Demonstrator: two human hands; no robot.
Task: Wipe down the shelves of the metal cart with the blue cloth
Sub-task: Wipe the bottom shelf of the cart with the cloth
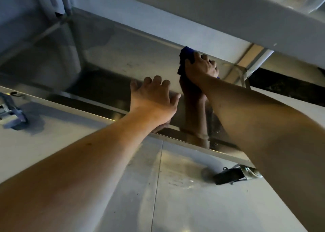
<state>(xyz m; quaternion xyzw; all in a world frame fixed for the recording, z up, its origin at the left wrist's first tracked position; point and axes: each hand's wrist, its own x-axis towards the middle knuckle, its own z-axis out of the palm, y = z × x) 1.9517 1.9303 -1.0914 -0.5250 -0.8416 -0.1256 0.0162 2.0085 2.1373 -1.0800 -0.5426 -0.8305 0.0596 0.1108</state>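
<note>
The metal cart's lower shelf (112,56) is a shiny steel tray that reflects my arms. My right hand (202,66) is closed on the blue cloth (186,56) and presses it onto the shelf near its far right side, under the shelf above (193,8). My left hand (154,98) lies flat with spread fingers over the shelf's raised front rim (84,101), holding nothing. Most of the cloth is hidden beneath my right hand.
Two cart casters stand on the pale tiled floor (193,205): one at the left (10,112), one at the lower right (235,175). A cart upright (67,6) rises at the back left corner. A dark gap (284,86) shows behind the cart at the right.
</note>
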